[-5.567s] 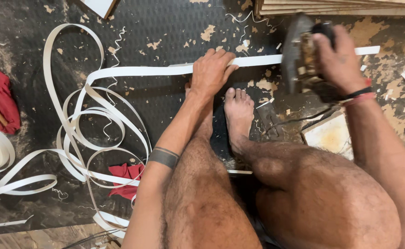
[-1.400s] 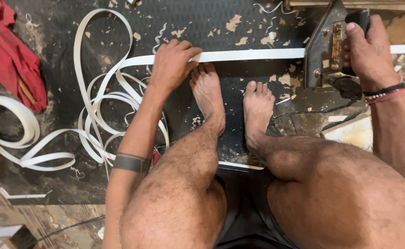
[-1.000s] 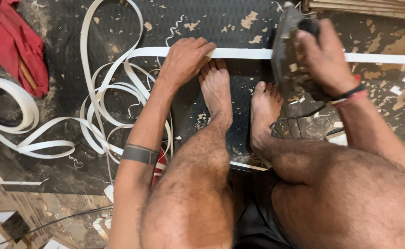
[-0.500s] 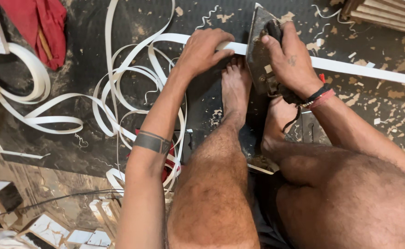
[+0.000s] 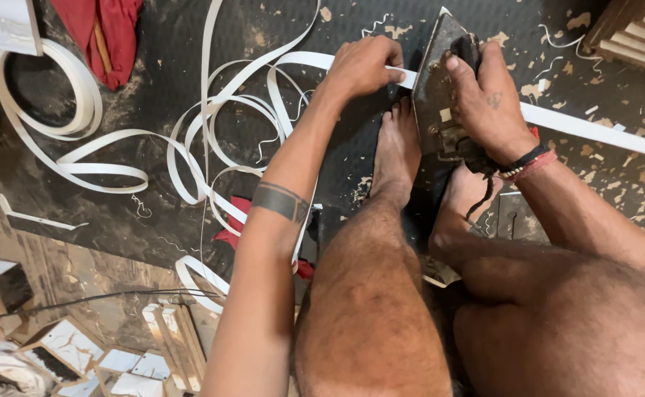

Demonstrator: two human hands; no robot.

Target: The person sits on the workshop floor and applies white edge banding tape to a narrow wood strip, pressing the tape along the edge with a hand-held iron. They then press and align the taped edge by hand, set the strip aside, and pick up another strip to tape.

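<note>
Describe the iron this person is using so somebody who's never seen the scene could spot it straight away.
Start at the dark mat covering the floor, and follow the long white strip that runs across its top right. The iron sits on that strip, just above the bare feet, gripped from above by the right hand. It is the only dark, wedge-shaped metal tool there, among pale loops and shavings.

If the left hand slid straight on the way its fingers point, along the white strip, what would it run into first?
Most likely the dark old clothes iron gripped by the right hand. The left hand pins the white edge strip just beside the iron's edge, fingertips pointing at it; the gap between them looks very small.
</note>
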